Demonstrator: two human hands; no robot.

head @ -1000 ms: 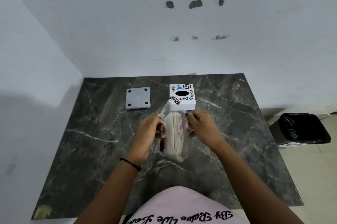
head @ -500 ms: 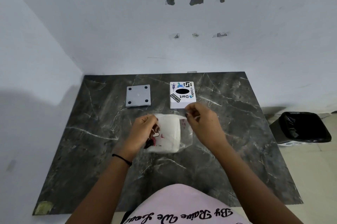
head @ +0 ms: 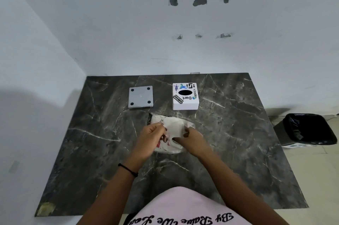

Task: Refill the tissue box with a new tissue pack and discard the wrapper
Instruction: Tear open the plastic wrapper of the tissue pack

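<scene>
A white tissue pack (head: 172, 126) in a clear plastic wrapper with red print lies flat on the dark marble table (head: 91, 142), in the middle. My left hand (head: 151, 137) pinches the wrapper at its near left side. My right hand (head: 192, 139) pinches the wrapper at its near right edge. Behind the pack stands the white tissue box (head: 185, 96), covered in stickers, with a black oval opening on top. A grey square base plate (head: 140, 96) with dark pads at its corners lies to the left of the box.
A black-lined waste bin (head: 310, 129) stands on the floor off the table's right edge. White walls close in the table at the back and left. A yellowish patch (head: 45, 208) marks the table's near left corner.
The pack was held upright on its edge between both hands; it now lies flat on the table, and both hands have shifted to its near edge, pinching the wrapper.
</scene>
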